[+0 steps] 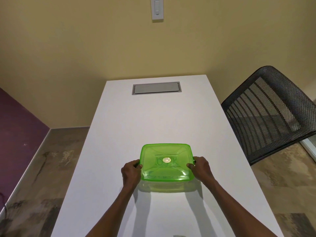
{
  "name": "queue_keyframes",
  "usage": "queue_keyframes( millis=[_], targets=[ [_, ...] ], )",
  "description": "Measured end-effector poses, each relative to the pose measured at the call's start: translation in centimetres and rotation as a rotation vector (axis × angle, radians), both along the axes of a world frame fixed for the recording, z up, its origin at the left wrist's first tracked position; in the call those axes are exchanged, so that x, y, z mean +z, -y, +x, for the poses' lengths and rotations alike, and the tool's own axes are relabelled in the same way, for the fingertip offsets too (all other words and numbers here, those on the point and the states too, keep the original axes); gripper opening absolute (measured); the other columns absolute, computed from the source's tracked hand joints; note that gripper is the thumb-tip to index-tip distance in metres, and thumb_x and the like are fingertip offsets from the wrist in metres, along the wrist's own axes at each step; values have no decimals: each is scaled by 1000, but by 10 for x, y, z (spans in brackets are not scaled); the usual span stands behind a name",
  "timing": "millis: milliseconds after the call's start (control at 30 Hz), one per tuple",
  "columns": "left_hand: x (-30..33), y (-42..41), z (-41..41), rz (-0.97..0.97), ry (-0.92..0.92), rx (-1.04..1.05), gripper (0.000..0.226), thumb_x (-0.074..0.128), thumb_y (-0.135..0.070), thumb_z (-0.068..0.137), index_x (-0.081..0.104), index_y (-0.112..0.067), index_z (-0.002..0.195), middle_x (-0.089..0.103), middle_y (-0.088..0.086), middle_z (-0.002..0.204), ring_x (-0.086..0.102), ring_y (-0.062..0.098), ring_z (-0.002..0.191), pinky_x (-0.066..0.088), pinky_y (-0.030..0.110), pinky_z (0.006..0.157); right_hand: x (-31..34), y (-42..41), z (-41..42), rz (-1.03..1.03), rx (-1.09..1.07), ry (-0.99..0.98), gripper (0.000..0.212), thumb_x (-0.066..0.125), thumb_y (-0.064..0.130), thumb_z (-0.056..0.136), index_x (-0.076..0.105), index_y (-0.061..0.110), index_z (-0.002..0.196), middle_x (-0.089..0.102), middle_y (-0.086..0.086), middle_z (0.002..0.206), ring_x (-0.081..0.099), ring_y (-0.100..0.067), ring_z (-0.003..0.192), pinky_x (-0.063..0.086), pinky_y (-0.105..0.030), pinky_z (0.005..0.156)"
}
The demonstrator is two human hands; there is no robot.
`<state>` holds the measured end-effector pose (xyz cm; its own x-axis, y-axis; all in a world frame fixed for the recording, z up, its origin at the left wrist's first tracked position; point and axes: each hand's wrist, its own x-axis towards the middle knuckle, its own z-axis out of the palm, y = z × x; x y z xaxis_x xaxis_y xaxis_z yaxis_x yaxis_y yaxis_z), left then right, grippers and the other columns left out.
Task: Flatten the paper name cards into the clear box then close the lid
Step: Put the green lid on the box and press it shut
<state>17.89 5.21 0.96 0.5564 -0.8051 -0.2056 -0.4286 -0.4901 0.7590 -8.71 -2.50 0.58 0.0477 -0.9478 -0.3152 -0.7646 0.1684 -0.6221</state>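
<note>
A clear box (166,186) with a translucent green lid (166,162) on top sits on the white table (153,125). A round gold sticker (167,159) marks the lid's centre. My left hand (130,171) grips the left edge of the lid, thumb on top. Gripping the right edge the same way is my right hand (201,168). Faint writing shows through the lid; the paper cards cannot be made out clearly.
A grey cable hatch (156,88) is set into the far end of the table. A black mesh chair (271,113) stands to the right. A wall switch plate (157,8) hangs on the yellow wall ahead.
</note>
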Motion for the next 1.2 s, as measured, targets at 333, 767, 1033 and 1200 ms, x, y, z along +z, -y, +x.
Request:
queue_keyframes(
  millis=[333, 767, 1033, 1200],
  targets=[
    [3, -10, -9, -16, -124, 115, 28, 63, -1, 78, 76, -16, 98, 74, 0, 84, 60, 16, 79, 42, 24, 67, -4, -6, -11, 104, 112, 112, 41, 72, 15, 78, 58, 14, 116, 61, -2, 84, 57, -20, 74, 43, -22, 56],
    [4, -24, -9, 72, -224, 15, 52, 67, -9, 80, 59, -25, 129, 71, 5, 108, 64, 18, 94, 47, 30, 88, -10, -5, -19, 278, -146, 256, 71, 82, 3, 69, 52, 13, 133, 64, -20, 102, 63, -14, 48, 47, -17, 43],
    [7, -21, -19, 82, -47, -28, 42, 59, 2, 82, 63, -13, 120, 66, 7, 92, 59, 24, 89, 40, 29, 75, -8, 6, -25, 428, -73, 310, 37, 79, 5, 75, 63, 0, 107, 65, -16, 76, 60, -24, 61, 57, -40, 67],
    [3, -12, -36, 232, 176, -133, 66, 44, -4, 89, 20, -9, 150, 26, 18, 151, 24, 29, 139, 24, 32, 110, -4, 25, -29, 529, -106, 288, 53, 80, 34, 75, 64, -7, 105, 66, -16, 91, 59, -22, 69, 52, -29, 61]
  ],
)
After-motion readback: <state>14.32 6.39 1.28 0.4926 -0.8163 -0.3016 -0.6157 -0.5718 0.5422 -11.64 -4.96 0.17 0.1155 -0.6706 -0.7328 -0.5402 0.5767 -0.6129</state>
